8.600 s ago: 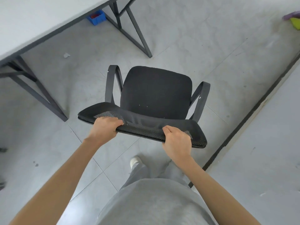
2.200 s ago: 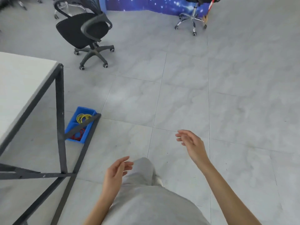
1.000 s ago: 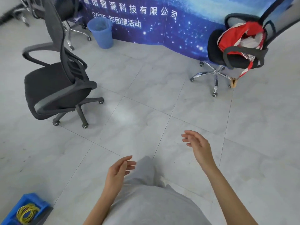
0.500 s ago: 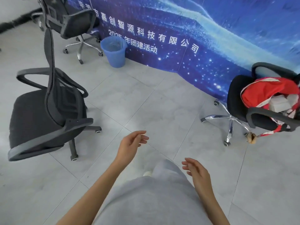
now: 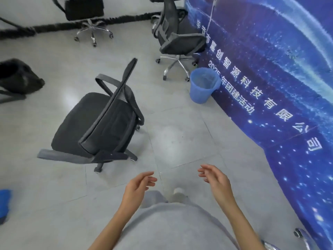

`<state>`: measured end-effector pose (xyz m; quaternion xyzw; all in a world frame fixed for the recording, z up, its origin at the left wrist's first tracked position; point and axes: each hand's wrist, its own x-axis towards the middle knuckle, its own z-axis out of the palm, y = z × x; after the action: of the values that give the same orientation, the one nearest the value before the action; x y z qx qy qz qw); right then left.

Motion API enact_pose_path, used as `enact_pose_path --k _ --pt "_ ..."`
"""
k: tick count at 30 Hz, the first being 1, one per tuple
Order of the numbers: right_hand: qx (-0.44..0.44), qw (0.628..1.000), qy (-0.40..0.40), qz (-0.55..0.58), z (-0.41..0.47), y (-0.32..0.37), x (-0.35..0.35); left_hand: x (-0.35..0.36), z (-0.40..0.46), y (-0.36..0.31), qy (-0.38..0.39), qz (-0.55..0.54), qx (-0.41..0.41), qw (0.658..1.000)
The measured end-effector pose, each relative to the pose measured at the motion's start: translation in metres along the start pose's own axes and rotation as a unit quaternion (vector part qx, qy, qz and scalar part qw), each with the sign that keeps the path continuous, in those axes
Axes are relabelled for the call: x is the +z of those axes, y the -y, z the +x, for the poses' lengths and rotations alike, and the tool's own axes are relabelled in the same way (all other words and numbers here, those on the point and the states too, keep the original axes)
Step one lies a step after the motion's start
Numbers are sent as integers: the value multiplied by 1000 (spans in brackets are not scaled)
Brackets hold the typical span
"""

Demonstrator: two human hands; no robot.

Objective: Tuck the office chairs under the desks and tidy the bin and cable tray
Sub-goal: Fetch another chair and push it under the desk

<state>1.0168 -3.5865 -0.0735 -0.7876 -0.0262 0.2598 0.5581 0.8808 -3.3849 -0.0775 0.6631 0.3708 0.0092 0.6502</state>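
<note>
A black mesh office chair [image 5: 97, 123] with grey armrests stands on the tiled floor ahead and to my left, its backrest turned toward me. My left hand [image 5: 137, 188] hangs open below it, a short way from its wheeled base. My right hand [image 5: 215, 181] is open too, held over bare floor. A light blue plastic bin [image 5: 203, 85] stands against the blue banner at the upper right. A second black office chair [image 5: 178, 38] with a chrome base sits just behind the bin. A third chair [image 5: 86, 13] is at the top left.
A blue starry banner [image 5: 270, 78] with white characters runs along the right side. A thick black cable bundle [image 5: 75, 24] lies across the floor at the back. A black bag-like object [image 5: 16, 76] sits at the left edge. A chrome chair caster [image 5: 299, 235] shows at the bottom right.
My view has swung left: the black chair now lies nearer the middle and the bin has shifted right. The chair with the red bag has left the view. Both hands stay open and empty.
</note>
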Motion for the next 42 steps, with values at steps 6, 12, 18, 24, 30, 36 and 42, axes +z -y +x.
enact_pose_path --k 6,12,18,24,30,36,42 --pt "-93 977 174 -84 144 90 25 -2 48 -43 -177 -67 1 982" --pt "-171 945 256 -110 247 151 97 -37 119 -92 -318 -84 56 943" --pt "-377 833 324 -245 308 218 171 -71 177 -127 -414 165 108 889" --pt "-606 526 435 -410 375 252 237 -91 214 -103 -383 395 -28 835" --pt "-616 436 469 -458 415 249 280 -87 226 -99 -474 375 -178 777" --pt "-659 403 471 -427 450 262 300 -85 240 -105 -451 410 -196 768" --pt "-696 373 474 -389 499 294 336 -84 278 -126 -399 456 -205 769"
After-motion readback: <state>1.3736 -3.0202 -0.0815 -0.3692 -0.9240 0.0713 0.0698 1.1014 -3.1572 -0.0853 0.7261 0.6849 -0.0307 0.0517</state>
